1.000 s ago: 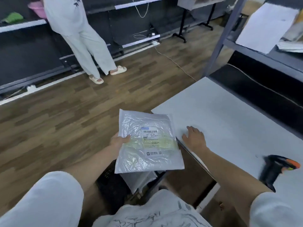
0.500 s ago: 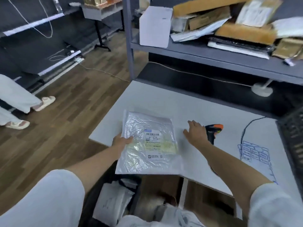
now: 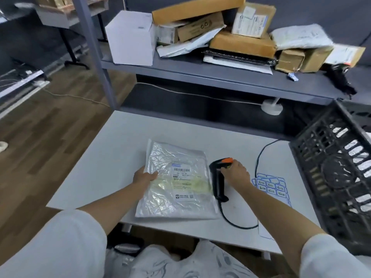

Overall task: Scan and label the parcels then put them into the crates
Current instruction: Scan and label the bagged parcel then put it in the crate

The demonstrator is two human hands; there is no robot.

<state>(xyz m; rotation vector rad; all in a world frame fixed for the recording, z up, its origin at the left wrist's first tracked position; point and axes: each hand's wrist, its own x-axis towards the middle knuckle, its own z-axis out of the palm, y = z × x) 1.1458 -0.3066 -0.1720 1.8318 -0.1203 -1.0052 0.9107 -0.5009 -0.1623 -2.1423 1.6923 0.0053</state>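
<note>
A grey shelf [image 3: 220,76] crowded with cardboard boxes and mailers runs across the back of my view, above the white worktop [image 3: 112,157] where this parcel is being processed. At the far right, a black slatted crate [image 3: 329,177] stands tilted at the worktop's edge, pale packets showing through its openings. The parcel [image 3: 176,181], a flat silvery poly mailer, lies near the worktop's front edge, its long axis running away from me and its printed barcode label facing up. My left hand [image 3: 145,176] pinches the parcel's left edge, thumb on top, holding it flat. Just beside the parcel's right edge lies the black scanner [image 3: 218,177] with its orange trigger cap, handle pointing toward me and cable [image 3: 259,157] looping off to the right. My right hand [image 3: 235,172] rests on the scanner's head, fingers curling over it; I judge the grip is forming, though I cannot tell whether it has fully closed. A sheet of blue-outlined labels [image 3: 271,186] lies right of that hand. The coming move turns on one relation: the barcode sits just left of the scanner, so the right hand, the nearer one, needs only to lift and turn the scanner's nose leftward onto the label.
</note>
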